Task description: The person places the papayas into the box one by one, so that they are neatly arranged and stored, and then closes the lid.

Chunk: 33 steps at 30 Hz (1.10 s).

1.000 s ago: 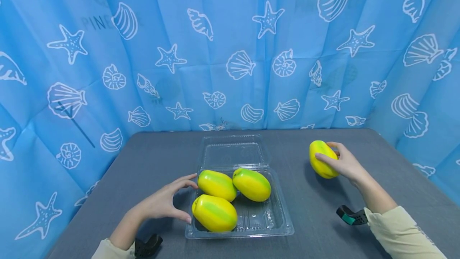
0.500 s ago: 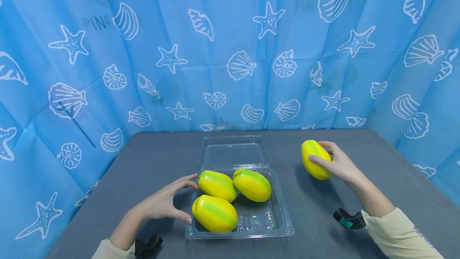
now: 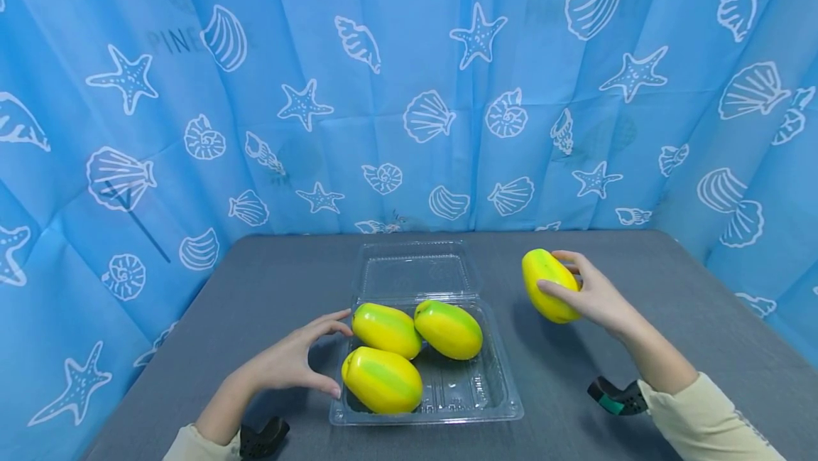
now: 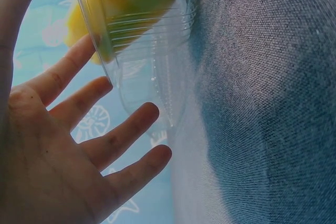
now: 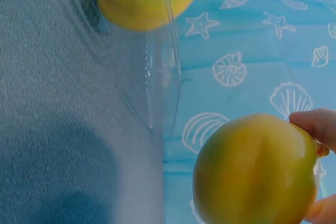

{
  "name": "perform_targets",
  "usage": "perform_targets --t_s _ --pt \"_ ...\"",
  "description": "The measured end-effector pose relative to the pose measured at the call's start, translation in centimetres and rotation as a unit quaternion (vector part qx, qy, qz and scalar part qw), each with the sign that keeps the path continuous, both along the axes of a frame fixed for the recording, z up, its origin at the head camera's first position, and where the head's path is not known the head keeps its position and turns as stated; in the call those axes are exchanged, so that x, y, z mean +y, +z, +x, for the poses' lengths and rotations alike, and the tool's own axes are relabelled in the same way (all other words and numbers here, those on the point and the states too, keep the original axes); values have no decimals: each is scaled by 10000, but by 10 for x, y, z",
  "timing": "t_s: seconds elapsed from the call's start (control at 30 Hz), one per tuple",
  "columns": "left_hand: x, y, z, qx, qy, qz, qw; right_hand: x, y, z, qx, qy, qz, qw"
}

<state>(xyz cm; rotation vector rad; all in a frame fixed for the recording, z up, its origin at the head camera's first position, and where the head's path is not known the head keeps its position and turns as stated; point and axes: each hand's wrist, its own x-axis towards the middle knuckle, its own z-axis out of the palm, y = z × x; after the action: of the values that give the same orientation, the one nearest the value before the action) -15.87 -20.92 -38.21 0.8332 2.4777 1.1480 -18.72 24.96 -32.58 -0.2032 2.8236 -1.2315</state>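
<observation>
My right hand (image 3: 594, 295) grips a yellow papaya (image 3: 547, 286) with green streaks, thumb on the near side and fingers behind it. It is held above the table, to the right of a clear plastic clamshell box (image 3: 505, 376). In the right wrist view the same papaya (image 5: 257, 171) fills the lower part, with fingertips at its edge. Three more papayas lie in the box: one at the front left (image 3: 382, 380), one behind it (image 3: 386, 330), one at the back right (image 3: 449, 330). My left hand (image 3: 287, 357) is spread at the box's left side, fingertips right at the rim (image 4: 100, 51).
The box's lid (image 3: 415, 269) lies folded back on the grey table (image 3: 281, 269). A blue curtain (image 3: 409, 91) with white shells and starfish hangs behind and at both sides. A black wrist device (image 3: 616, 397) sits below the right wrist, another (image 3: 263, 438) by the left.
My right hand has carried the papaya steadily left toward the box. The left hand, the box and the three papayas in it stay in place.
</observation>
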Motion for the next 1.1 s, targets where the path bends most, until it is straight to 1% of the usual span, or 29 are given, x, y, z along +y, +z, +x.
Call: perform_targets --t_s 0.27,0.9,1.1 --pt "0 0 0 5 32 -4 10000 -6 1 5 97 179 -144 9997" --pt "2 1 0 58 27 -99 9999 -19 4 12 324 322 -104 9989" --pt "1 1 0 47 42 -77 10000 -22 6 15 435 459 -173 9978"
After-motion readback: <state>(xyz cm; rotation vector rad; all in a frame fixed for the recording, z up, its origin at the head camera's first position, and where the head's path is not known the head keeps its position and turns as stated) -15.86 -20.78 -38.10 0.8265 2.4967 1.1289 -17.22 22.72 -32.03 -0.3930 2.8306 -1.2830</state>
